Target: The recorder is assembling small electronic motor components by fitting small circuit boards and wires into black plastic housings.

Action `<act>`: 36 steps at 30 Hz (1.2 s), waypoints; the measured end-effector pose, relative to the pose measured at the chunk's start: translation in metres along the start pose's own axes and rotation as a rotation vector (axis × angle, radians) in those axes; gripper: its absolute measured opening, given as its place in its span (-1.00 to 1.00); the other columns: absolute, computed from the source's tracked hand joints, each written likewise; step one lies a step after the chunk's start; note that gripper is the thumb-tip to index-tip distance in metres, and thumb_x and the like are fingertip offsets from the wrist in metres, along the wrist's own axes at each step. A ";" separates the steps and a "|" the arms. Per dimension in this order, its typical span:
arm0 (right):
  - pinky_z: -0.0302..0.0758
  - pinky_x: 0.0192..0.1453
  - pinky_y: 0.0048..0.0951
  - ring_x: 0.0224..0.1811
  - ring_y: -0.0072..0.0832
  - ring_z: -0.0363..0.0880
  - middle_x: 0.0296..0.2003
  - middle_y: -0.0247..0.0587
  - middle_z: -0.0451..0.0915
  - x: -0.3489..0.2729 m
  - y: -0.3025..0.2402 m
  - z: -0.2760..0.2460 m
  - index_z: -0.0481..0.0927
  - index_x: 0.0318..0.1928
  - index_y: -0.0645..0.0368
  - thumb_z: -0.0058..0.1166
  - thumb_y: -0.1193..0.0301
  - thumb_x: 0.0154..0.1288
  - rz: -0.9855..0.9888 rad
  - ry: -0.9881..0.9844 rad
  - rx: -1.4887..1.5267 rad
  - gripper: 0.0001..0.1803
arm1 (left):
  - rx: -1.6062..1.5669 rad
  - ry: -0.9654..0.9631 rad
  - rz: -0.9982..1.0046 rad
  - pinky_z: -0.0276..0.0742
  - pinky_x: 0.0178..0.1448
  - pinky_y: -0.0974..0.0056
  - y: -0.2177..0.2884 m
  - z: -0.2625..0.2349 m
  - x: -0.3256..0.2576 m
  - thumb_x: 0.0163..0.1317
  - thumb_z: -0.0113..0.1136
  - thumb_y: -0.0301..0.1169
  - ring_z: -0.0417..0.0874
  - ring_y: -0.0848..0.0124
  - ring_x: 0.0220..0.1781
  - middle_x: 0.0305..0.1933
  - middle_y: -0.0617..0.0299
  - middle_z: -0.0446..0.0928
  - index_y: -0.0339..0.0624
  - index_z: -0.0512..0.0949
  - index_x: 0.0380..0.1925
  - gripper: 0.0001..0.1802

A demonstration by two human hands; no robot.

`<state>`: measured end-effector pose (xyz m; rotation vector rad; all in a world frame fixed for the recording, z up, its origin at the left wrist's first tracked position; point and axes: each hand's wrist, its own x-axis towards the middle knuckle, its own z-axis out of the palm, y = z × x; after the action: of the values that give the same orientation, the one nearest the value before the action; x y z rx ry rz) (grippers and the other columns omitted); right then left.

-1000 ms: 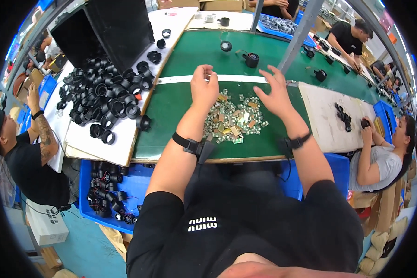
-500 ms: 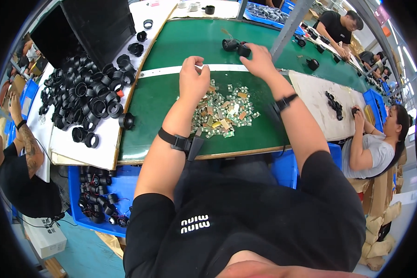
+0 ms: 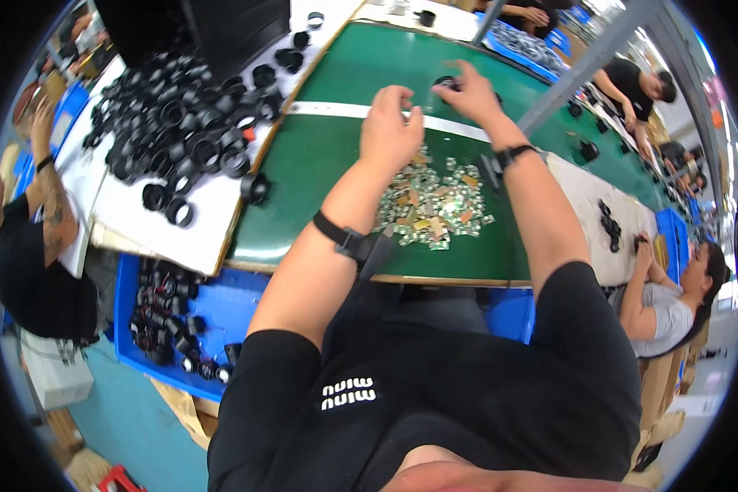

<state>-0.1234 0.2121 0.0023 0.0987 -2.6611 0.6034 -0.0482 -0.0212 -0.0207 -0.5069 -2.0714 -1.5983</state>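
Note:
My left hand [image 3: 392, 129] is raised over the far side of a heap of small circuit boards [image 3: 435, 205], its fingers curled inward. Whatever those fingers may hold is hidden. Further right and farther away, my right hand [image 3: 476, 97] reaches past the white strip, thumb and fingers apart and somewhat blurred. A dark round part [image 3: 447, 84] shows between and behind its fingers; I cannot make out whether they touch it. Another black part [image 3: 498, 98] peeks out just right of that hand. Both wrists wear black straps.
To the left, a large pile of black ring-shaped housings [image 3: 172, 123] covers a white board beside a black bin [image 3: 238, 37]. One housing [image 3: 254, 189] lies at the board's edge. Below stands a blue tub [image 3: 230, 303] with wired black parts. A grey post [image 3: 574, 74] rises at right, near co-workers.
The view has shifted, so the table appears farther right. My right hand has moved left relative to the black parts, off the right-hand one. My left hand stays curled.

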 end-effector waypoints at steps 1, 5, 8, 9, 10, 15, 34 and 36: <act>0.67 0.09 -0.29 0.01 -0.25 0.76 0.05 0.08 0.71 -0.015 -0.033 -0.008 0.45 0.39 0.30 0.52 0.01 0.19 0.101 -0.023 0.284 -0.09 | 0.009 0.031 0.015 0.62 -0.13 0.01 -0.009 -0.007 -0.003 0.23 0.31 -0.40 0.69 0.08 -0.25 -0.13 0.02 0.60 -0.23 0.51 -0.02 -0.66; 0.64 -0.19 -0.39 -0.09 -0.32 0.73 0.07 -0.07 0.66 -0.077 -0.031 -0.052 0.27 0.53 0.15 0.25 0.05 0.50 0.340 -0.146 1.123 -0.21 | -0.012 0.064 0.048 0.59 -0.02 -0.03 0.003 -0.007 -0.001 0.21 0.30 -0.41 0.66 0.03 -0.13 -0.11 0.02 0.58 -0.23 0.49 0.02 -0.62; 0.62 -0.21 -0.42 -0.12 -0.29 0.71 0.07 -0.14 0.64 -0.115 -0.030 -0.069 0.36 0.47 0.06 0.07 0.07 0.61 0.449 -0.212 1.515 -0.41 | 0.482 0.374 0.308 0.42 0.08 -0.11 -0.009 -0.041 0.025 0.12 0.29 -0.32 0.56 0.03 0.08 -0.01 0.06 0.53 -0.15 0.52 0.00 -0.58; 0.61 -0.22 -0.41 -0.12 -0.28 0.70 0.07 -0.18 0.64 -0.123 -0.014 -0.070 0.41 0.43 0.03 0.02 0.07 0.63 0.442 -0.253 1.662 -0.47 | 0.685 0.460 0.175 0.37 0.21 -0.09 -0.003 -0.052 0.029 0.15 0.30 -0.33 0.54 0.06 0.17 0.04 0.03 0.54 -0.14 0.57 0.02 -0.59; 0.61 -0.23 -0.39 -0.12 -0.26 0.69 0.07 -0.22 0.64 -0.125 -0.007 -0.068 0.46 0.38 0.00 -0.02 0.08 0.65 0.428 -0.318 1.816 -0.53 | 0.799 0.513 0.018 0.32 0.22 -0.11 -0.006 -0.071 0.034 0.14 0.29 -0.30 0.52 0.09 0.20 0.08 -0.01 0.53 -0.13 0.60 0.03 -0.58; 0.56 -0.25 -0.39 -0.12 -0.33 0.65 0.00 -0.27 0.68 -0.119 0.032 -0.065 0.53 0.32 0.05 0.12 0.17 0.56 0.349 -0.278 1.963 -0.56 | 0.438 0.412 0.002 0.62 0.02 0.15 0.010 -0.091 0.014 0.20 0.26 -0.48 0.70 0.20 -0.14 0.05 -0.04 0.57 -0.26 0.60 0.06 -0.61; 0.63 -0.07 0.00 -0.20 0.06 0.77 -0.27 0.20 0.73 -0.397 0.102 -0.268 0.70 -0.26 0.34 0.19 0.22 0.29 0.879 0.175 -0.679 -0.65 | -1.042 -0.291 -0.515 0.46 -0.27 0.17 0.046 -0.025 -0.008 0.61 -0.05 -0.06 0.59 0.32 -0.15 -0.02 0.19 0.60 -0.12 0.47 0.23 -0.56; 0.68 0.09 0.01 0.07 0.10 0.74 -0.07 0.23 0.75 -0.461 0.146 -0.290 0.76 -0.08 0.31 0.25 0.19 0.26 1.225 -0.105 -0.767 -0.58 | -1.100 -0.217 -0.516 0.49 -0.29 0.17 0.035 -0.006 0.003 0.64 -0.17 -0.10 0.57 0.34 -0.19 -0.07 0.17 0.58 -0.13 0.46 0.23 -0.57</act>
<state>0.3839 0.4586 -0.0039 -1.7903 -2.5790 -0.1885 -0.0304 -0.0186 0.0097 -0.5085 -1.3089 -3.0785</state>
